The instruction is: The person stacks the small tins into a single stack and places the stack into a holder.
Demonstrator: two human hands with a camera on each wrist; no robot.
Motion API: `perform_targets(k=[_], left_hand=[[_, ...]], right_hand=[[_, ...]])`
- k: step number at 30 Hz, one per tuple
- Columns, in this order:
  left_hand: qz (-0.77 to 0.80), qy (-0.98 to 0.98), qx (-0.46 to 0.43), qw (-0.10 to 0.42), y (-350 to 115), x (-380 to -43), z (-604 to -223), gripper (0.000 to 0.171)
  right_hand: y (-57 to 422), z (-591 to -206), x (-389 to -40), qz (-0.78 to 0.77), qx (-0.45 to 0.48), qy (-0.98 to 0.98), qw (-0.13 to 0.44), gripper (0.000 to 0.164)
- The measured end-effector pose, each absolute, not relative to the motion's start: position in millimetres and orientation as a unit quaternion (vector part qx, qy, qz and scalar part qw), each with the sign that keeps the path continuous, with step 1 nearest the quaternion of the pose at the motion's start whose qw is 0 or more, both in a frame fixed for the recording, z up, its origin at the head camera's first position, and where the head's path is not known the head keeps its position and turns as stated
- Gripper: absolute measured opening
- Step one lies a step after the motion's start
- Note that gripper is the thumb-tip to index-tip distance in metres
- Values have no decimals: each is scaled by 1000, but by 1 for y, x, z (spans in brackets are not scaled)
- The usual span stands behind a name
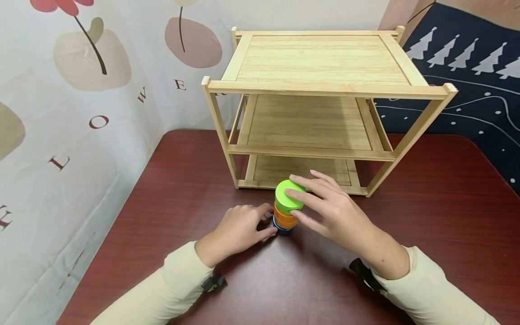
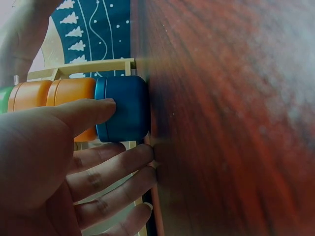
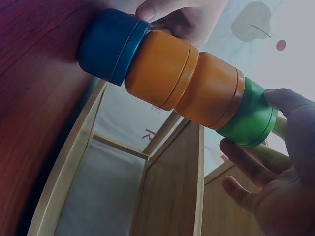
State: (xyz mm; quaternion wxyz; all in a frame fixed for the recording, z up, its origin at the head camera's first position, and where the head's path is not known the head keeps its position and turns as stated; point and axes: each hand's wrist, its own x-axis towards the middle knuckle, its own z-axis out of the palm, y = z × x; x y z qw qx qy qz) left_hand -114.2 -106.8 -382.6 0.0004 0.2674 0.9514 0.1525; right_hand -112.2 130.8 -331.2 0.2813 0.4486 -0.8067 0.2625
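Stack (image 1: 285, 219): likely light, stiff, slick, topple-prone | left grip (image 1: 240, 228) pinches blue cup (image 2: 129, 115), 8 o'clock | right grip (image 1: 335, 208) pinches green cup (image 3: 248, 115), 2 o'clock | hold sides

From afar I'm seeing metallic sheen on the blue canister (image 3: 112, 46), satin smoothness on the orange canisters (image 3: 160, 69) and green canister (image 3: 246, 115), matt wood in the rack (image 1: 325, 58), glossy wood grain across the bench (image 1: 260, 284).

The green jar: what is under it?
Under the green jar stand two orange jars, one on another, then a blue jar on the table. Its underside is covered, and any contents cannot be seen.
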Motion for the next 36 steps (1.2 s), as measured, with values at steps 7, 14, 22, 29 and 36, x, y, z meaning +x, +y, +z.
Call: perform_targets(k=[7, 14, 22, 29, 36], left_hand=[[155, 951, 268, 2, -107, -114, -382, 40], [156, 951, 267, 0, -107, -114, -382, 38], [155, 952, 265, 7, -107, -114, -382, 39], [156, 952, 264, 4, -107, -114, -383, 39], [155, 952, 262, 4, -107, -115, -383, 39]], right_hand=[[131, -331, -112, 259, 445, -810, 281, 40], [133, -327, -110, 251, 440, -813, 288, 41], [138, -318, -110, 250, 437, -809, 305, 40], [141, -314, -112, 263, 430, -800, 324, 36], [145, -315, -116, 280, 421, -801, 321, 35]])
